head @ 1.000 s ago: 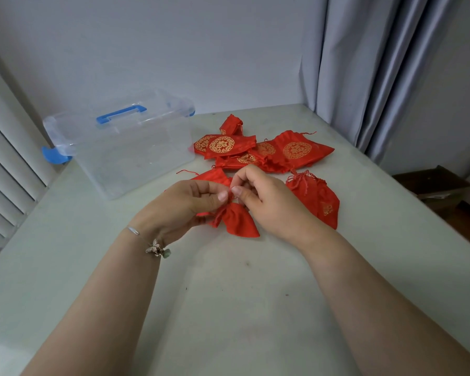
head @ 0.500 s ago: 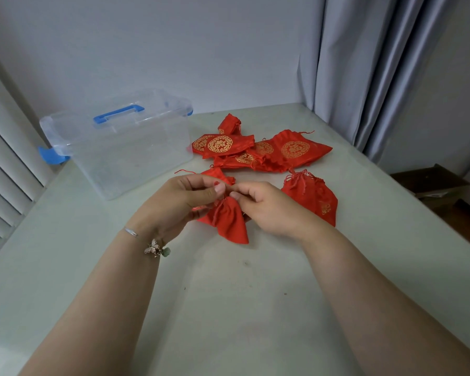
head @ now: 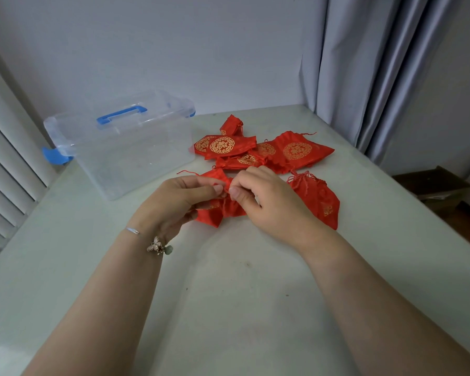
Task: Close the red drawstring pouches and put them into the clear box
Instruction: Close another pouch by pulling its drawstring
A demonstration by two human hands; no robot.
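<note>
pouch (head: 223, 210) pinched by left hand (head: 179, 202) and right hand (head: 266, 202) over pale table (head: 228, 294), grey curtain (head: 377, 71) behind.

Bare table (head: 242, 294) nearside; pouch heap (head: 258, 151) beside lidded box (head: 125, 147)

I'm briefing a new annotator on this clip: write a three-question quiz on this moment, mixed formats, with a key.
1. True or false: the clear box already holds a red pouch.
2. What do the left hand and right hand pinch? A) the box's blue handle B) the gathered pouch C) the curtain
3. Fill in: a closed pouch lies beside the ___ hand.

Key: 1 false; 2 B; 3 right.
</note>
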